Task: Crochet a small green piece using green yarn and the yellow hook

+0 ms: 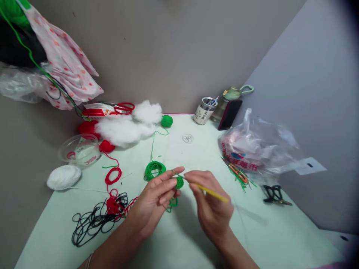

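A pale green worktop (269,239) is spreading under everything, its far edge running along the grey wall. A crumpled clear plastic bag with red lettering (260,144) is sitting by the right edge, and a fluffy heap of white stuffing (119,130) is lying toward the far left corner. A loose tangle of thin black cord (95,220) is sprawling near the left edge, partly under red yarn (113,205). The person's left hand (158,194) is curling, mostly closed, its thumb and fingers pinching a small rounded piece of green crocheted yarn (179,182) while the index finger is pointing out above it. The right hand (213,203) is also curling in, gripping a slim yellow-handled crochet hook (213,193) between thumb and fingers. Both hands are meeting over the worktop, about midway between its left and right edges, and the green piece is resting at the left fingertips there. A ring-shaped coil of green yarn (161,166) is lying just beyond the left hand, toward the far edge. The hook's thin tip is reaching the green piece, though whether it is passing through a loop is too small to tell.
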The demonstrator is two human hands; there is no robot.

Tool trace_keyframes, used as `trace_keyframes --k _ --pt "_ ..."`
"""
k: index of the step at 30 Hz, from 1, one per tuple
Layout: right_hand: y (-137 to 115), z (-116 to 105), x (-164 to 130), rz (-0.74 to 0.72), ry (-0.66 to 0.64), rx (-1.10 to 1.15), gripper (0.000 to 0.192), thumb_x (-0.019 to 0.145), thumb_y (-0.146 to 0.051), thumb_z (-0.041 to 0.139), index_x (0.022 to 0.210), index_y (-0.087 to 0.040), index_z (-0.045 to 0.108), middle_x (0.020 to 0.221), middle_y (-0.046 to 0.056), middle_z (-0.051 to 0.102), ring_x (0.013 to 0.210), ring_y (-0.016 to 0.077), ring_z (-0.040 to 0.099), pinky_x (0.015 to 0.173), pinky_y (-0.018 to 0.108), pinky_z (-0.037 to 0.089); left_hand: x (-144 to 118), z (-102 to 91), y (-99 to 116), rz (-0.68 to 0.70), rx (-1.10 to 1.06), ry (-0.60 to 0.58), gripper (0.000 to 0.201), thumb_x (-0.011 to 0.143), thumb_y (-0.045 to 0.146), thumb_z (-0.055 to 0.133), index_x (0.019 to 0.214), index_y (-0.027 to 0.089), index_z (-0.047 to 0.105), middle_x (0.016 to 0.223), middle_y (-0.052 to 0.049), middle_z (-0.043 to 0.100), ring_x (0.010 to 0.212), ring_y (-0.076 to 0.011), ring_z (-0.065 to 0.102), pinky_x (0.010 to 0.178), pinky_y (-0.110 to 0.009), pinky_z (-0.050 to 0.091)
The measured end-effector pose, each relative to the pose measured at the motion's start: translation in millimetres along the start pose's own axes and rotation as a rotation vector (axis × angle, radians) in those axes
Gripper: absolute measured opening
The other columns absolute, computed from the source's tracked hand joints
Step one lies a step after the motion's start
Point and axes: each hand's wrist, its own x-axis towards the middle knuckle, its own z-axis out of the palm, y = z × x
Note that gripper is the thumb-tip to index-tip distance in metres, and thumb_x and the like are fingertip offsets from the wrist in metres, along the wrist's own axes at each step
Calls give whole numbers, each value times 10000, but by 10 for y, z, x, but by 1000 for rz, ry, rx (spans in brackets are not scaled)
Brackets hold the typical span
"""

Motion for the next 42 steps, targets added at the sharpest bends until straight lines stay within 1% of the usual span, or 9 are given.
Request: trace_keyframes --k 4,7,10,20,26,30,33,37,42 --pt "25 -14 74 347 55 351 201 1042 -248 616 986 -261 808 864 24 751 716 148 667 669 286 563 -3 -18 21 63 58 16 327 791 291 885 1106 214 846 590 83 453 562 -69 322 802 -241 490" --pt "10 27 92 395 -16 399 182 1015 -323 672 964 -251 831 868 41 774 734 157 675 682 282 567 -12 -14 2 115 194 26 377 774 315 885 1142 255 833 841 -5 658 774 -130 532 714 -246 432" --pt "-1 52 87 395 -13 382 175 1011 -334 683 972 -270 842 882 36 800 735 143 682 685 252 569 -15 -24 -15 127 284 38 371 808 353 853 1170 276 822 959 -40 687 926 -192 571 741 -287 419" --pt "63 52 79 536 35 587 246 1017 -394 662 932 -220 814 877 64 773 685 144 691 657 267 584 -5 -86 -36 119 318 46 435 833 399 847 1248 285 788 1036 -51 667 897 -189 587 746 -300 415" --pt "43 52 92 532 16 571 232 988 -401 698 901 -226 822 787 46 732 658 138 667 647 251 572 27 -64 -50 59 213 -4 587 806 384 878 1364 277 735 920 -19 653 644 -91 454 612 -253 345" --pt "74 11 125 713 68 721 283 947 -454 736 844 -195 789 762 44 698 590 123 606 581 248 538 87 -120 -44 3 44 -92 464 744 347 897 1189 237 826 844 16 635 514 -22 288 696 -249 447" --pt "97 7 126 845 25 855 294 943 -466 741 840 -192 766 754 36 682 561 97 554 561 224 493 100 -137 -60 17 47 -104 452 701 353 922 1133 246 845 858 -6 642 586 -61 431 659 -235 439" --pt "80 68 79 758 -2 767 272 943 -476 742 862 -224 802 776 31 701 595 99 579 605 222 512 48 -73 -83 123 166 -33 435 754 355 911 1172 270 827 910 -39 689 828 -170 629 805 -296 493" --pt "72 88 39 541 14 490 213 979 -427 706 937 -272 848 827 50 764 654 134 633 619 230 547 48 -58 -107 182 216 -4 401 782 356 901 1162 259 817 903 -47 697 907 -222 656 933 -387 488"
